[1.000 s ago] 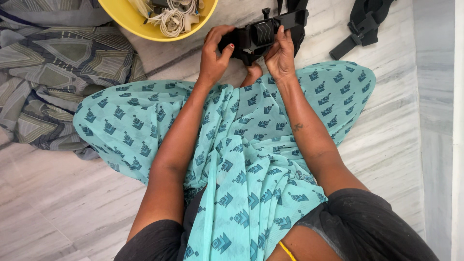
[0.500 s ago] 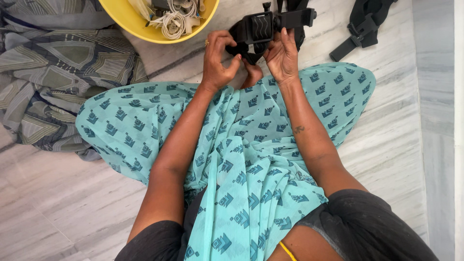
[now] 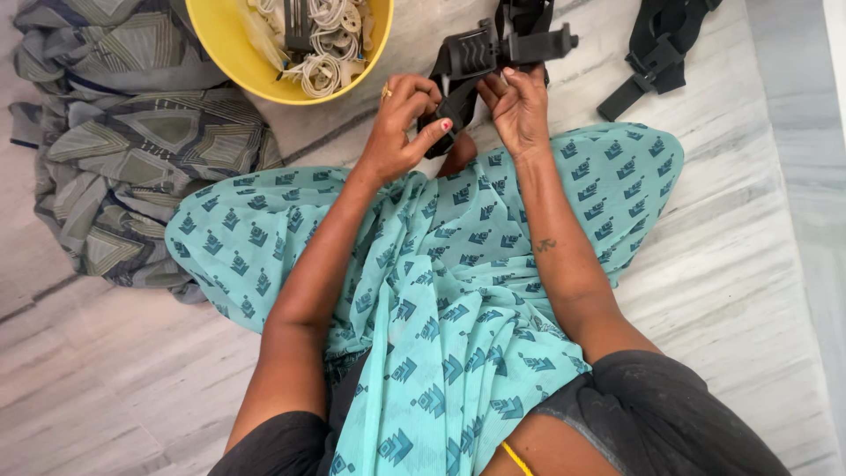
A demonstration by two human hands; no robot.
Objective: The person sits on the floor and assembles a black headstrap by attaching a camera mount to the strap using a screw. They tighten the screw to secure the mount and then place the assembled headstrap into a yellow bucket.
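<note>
The person sat on a pale marble floor (image 3: 731,291) with a turquoise patterned cloth (image 3: 441,264) draped over the lap. Both hands were raised at about twelve o'clock of the lap, working on a black plastic mount (image 3: 480,51) with a ridged block and a bar ending in a small knob that pointed toward three o'clock.

The left hand (image 3: 401,123) was curled, its thumb and fingers pinching the black strap (image 3: 451,110) that hung down from the mount toward six o'clock. A ring showed on one finger, and the thumbnail was painted red.

The right hand (image 3: 520,110) had its fingers bent upward, their tips pressed against the underside of the mount's bar, steadying it; the palm faced the camera. Whether the thumb gripped the far side could not be told.

At about eleven o'clock from the hands stood a yellow bowl (image 3: 231,53), holding coiled white cables (image 3: 326,44) and a dark small part. At nine o'clock lay a crumpled grey-and-blue patterned fabric (image 3: 123,167), touching the turquoise cloth's edge. At about two o'clock, well apart from the hands, a second black strap with a buckle (image 3: 656,57) lay on the floor.
</note>
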